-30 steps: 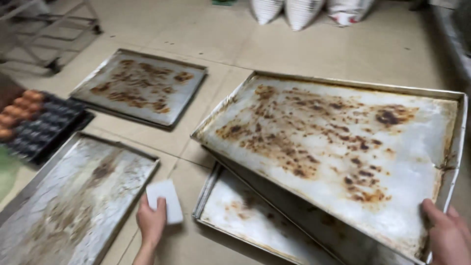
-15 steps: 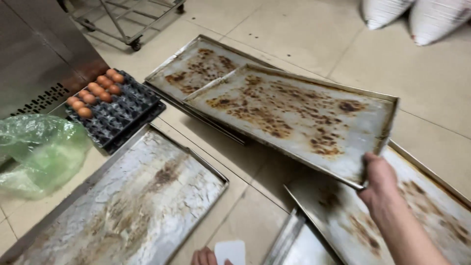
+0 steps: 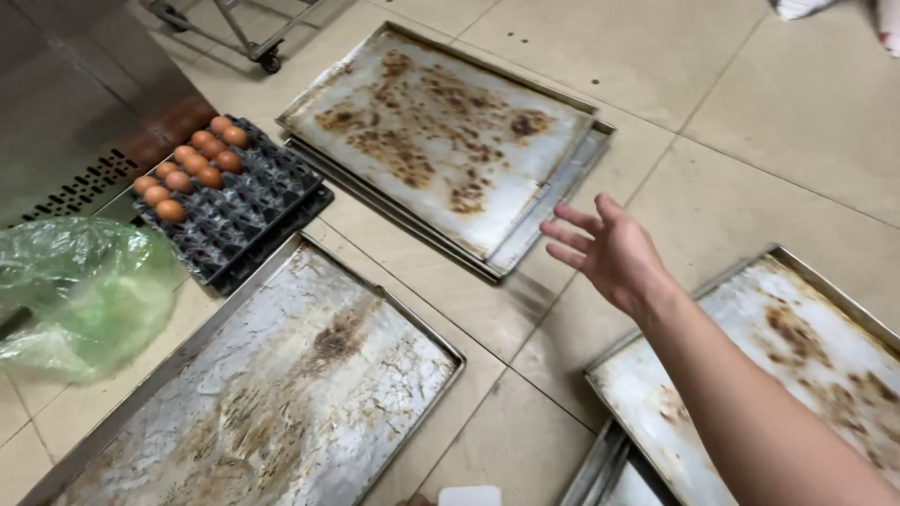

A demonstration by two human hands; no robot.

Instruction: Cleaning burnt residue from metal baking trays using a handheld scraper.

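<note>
Right under the forearm, closest to the camera, a stained baking tray is lying on the tiled floor, with another tray edge peeking out beneath it at the bottom; the right hand is hovering just past that tray's far corner, fingers spread apart, palm open, gripping nothing and touching nothing; the left hand is barely poking into the bottom edge next to a small white card, so I can't tell whether it's open or closed. Off to the left of the right hand, a big scuffed sheet pan is sitting flat on the floor, well apart from the fingers. Just beyond the fingertips, a stack of trays is resting, the top one crusted with brown burnt patches and sitting a bit skewed on the one below, so the lower rim is showing at the near right side; that's the thing nearest the open hand. Further left, a black egg carton is holding brown eggs in its far rows; a green plastic bag is slumping beside it; a cart wheel is showing way at the back.
</note>
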